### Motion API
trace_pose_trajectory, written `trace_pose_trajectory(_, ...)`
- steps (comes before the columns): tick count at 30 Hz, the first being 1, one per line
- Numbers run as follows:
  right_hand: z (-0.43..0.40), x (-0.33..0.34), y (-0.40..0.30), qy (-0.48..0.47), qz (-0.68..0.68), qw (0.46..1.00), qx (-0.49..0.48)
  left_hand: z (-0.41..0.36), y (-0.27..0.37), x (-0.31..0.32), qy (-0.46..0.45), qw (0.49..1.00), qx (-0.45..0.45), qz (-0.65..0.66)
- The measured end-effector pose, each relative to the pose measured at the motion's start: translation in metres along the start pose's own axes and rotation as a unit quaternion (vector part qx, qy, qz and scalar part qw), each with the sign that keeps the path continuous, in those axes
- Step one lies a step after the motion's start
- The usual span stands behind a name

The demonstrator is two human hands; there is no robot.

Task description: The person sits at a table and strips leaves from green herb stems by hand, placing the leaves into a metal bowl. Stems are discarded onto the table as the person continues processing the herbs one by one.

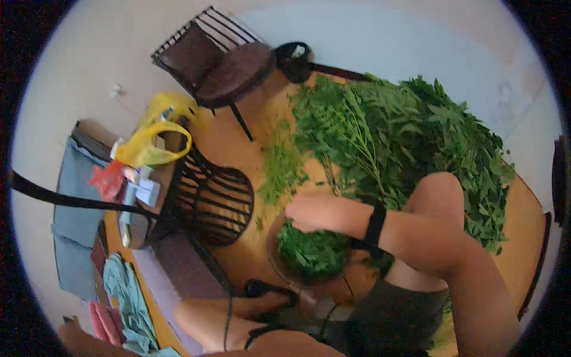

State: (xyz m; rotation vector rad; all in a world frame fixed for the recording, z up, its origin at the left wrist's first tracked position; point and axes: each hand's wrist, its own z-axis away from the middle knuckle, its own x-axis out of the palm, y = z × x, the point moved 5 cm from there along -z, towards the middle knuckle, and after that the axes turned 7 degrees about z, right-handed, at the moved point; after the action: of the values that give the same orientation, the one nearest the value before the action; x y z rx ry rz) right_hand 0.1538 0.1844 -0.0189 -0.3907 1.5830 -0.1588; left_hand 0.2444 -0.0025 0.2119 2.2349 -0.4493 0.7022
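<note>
My right hand (319,214), with a black strap at the wrist, reaches over a round bowl (273,263) standing low in front of me. Chopped or plucked green leaves (314,254) fill much of the bowl. The fingers are bunched by its far rim, just above the leaves. Blur hides whether anything is between them. Another black band shows at the bottom edge; what seems to be my left hand (218,332) is beside it, blurred against my leg, its fingers not distinct.
A large heap of leafy green stems (392,125) spreads over the orange-brown floor (214,129). Loose thin stems (281,165) lie beyond the bowl. To the left are a slatted black chair (214,201) and a yellow plastic bag (151,143). A brown-seated chair (236,71) stands farther off.
</note>
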Motion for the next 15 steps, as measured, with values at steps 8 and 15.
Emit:
trace_pose_trajectory(8, -0.006, -0.013, -0.015, -0.019, -0.002, 1.000, -0.010, 0.010, -0.021, 0.008, 0.001, 0.999, -0.019, -0.025)
trace_pose_trajectory(15, -0.019, -0.033, -0.037, -0.098, -0.004, 0.995, -0.007, 0.020, -0.081, 0.017, 0.007, 0.996, -0.092, -0.019)
